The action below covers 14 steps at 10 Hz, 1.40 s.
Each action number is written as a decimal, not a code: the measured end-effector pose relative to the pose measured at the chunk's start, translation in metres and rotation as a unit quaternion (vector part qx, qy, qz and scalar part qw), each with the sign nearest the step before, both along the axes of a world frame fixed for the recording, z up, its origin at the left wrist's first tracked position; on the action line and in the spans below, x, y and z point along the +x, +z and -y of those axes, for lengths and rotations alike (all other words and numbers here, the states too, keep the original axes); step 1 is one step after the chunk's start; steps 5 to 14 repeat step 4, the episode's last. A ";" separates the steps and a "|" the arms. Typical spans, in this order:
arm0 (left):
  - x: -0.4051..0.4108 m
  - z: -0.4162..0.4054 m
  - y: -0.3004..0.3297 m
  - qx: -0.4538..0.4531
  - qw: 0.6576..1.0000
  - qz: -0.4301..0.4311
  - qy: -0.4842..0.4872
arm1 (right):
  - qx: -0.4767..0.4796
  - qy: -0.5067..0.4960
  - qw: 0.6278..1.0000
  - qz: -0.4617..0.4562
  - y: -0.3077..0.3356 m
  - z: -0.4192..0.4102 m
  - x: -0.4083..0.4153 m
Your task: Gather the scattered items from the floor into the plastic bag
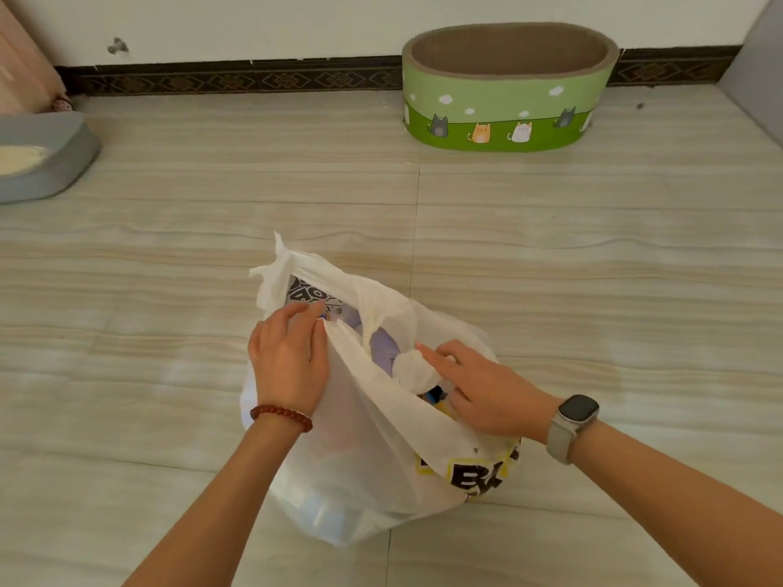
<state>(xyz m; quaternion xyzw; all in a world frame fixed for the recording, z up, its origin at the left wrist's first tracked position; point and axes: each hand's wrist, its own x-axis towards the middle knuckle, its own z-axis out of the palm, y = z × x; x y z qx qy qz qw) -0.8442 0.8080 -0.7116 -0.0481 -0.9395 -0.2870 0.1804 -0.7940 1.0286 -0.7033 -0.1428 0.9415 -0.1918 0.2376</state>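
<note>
Gripping plastic bag (373, 459) rim: left hand (288, 358) | right hand (487, 396) pinching handle

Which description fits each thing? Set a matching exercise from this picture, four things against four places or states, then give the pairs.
Things:
1. plastic bag
2. green oval tub
3. grey tray
4. watch

Descriptions:
A. against the far wall
B. on the right wrist
C. at the left edge of the floor
D. between both hands

Pairs: 1-D, 2-A, 3-C, 4-B
</note>
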 end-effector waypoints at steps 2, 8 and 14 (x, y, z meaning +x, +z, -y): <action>0.021 -0.023 -0.008 -0.114 0.981 0.036 -0.153 | -0.046 0.045 0.991 0.117 -0.001 0.006 0.006; 0.016 -0.044 -0.039 -0.256 0.944 0.116 -0.172 | -0.213 -0.250 0.944 -0.031 0.014 -0.010 0.005; 0.016 -0.044 -0.039 -0.256 0.944 0.116 -0.172 | -0.213 -0.250 0.944 -0.031 0.014 -0.010 0.005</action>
